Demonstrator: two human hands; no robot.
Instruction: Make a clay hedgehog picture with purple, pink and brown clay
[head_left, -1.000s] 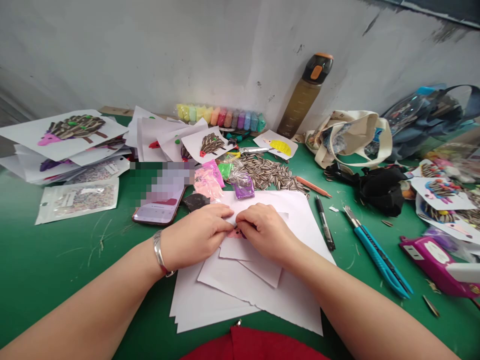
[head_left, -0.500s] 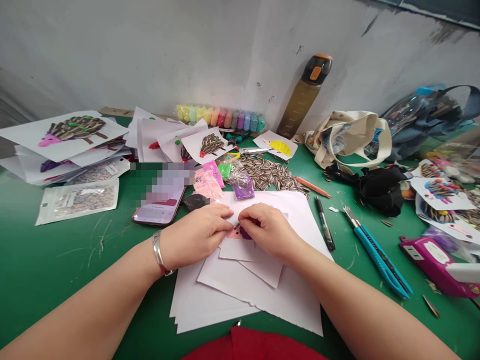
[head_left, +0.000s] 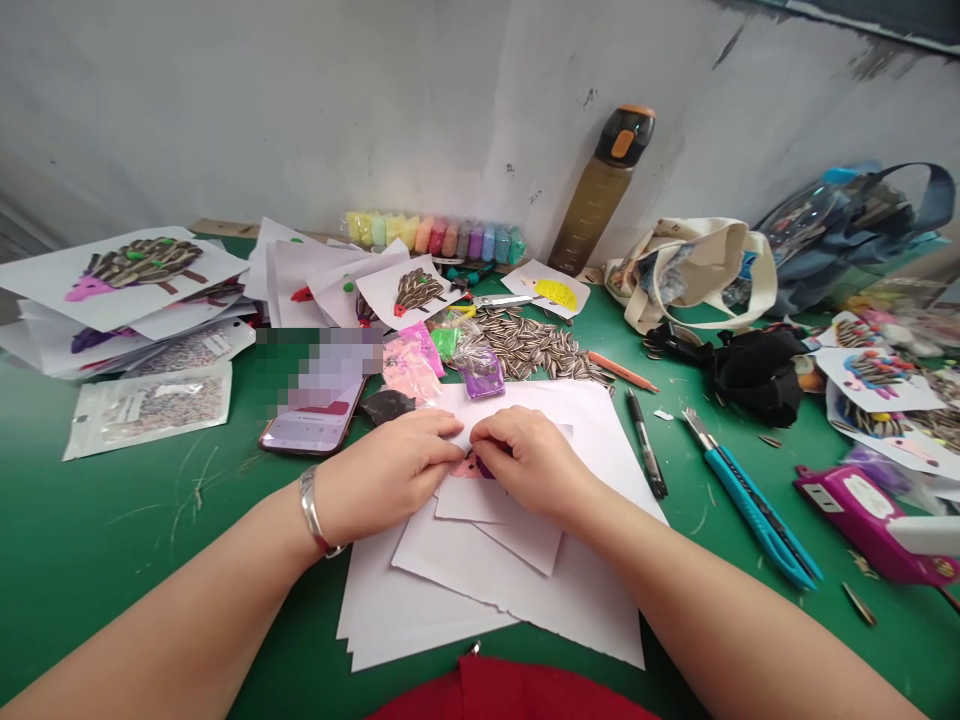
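The left hand [head_left: 390,472] (grip unclear) seemingly steadies the small white paper sheet [head_left: 463,504] beneath the right hand [head_left: 536,465], fingertips pinched beside flat pink clay [head_left: 466,468].

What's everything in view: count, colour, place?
small sheet: 1, white, under hands
papers: several, white, beneath
seeds: many, striped, behind papers
seed pictures: several, multicoloured, both sides
clay packets: many, multicoloured, rear
phone: 1, mauve, left
bottle: 1, olive, rear
tote: 1, cream, rear right
pencil: 1, orange, rear
pen: 1, black, right
cutter: 1, blue, right
device: 1, magenta, far right
table: 1, green, beneath
left hand: 1, bare, at sheet
right hand: 1, bare, at sheet
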